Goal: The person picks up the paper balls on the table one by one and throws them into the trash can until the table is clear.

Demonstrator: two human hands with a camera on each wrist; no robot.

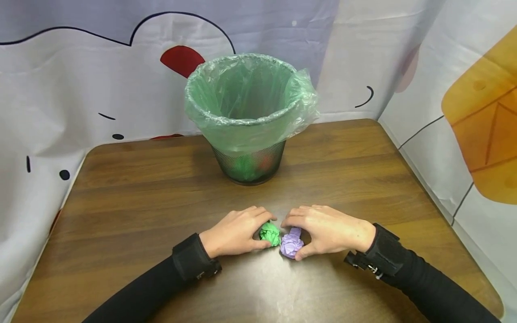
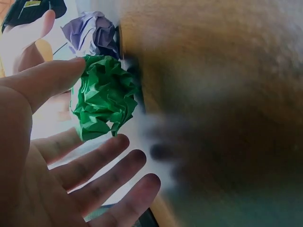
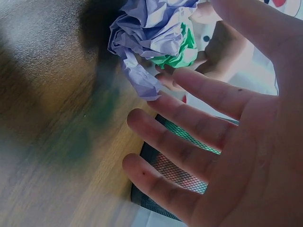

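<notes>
A crumpled green paper ball (image 1: 269, 234) and a crumpled purple paper ball (image 1: 291, 244) lie side by side on the table. My left hand (image 1: 241, 229) reaches around the green ball from the left, thumb at its near side and forefinger at its far side. The left wrist view shows the fingers spread, with the forefinger's tip hidden behind the green ball (image 2: 106, 97). From the right, my right hand (image 1: 327, 229) arches over the purple ball. In the right wrist view its fingers are extended beside the purple ball (image 3: 151, 30), which has a strip sticking out.
Behind the balls stands a black mesh bin (image 1: 250, 168) lined with a green plastic bag (image 1: 242, 134). Green and red shapes show through its mesh. The wooden table (image 1: 141, 193) is bordered by a printed cloth (image 1: 52, 103) at the back and sides.
</notes>
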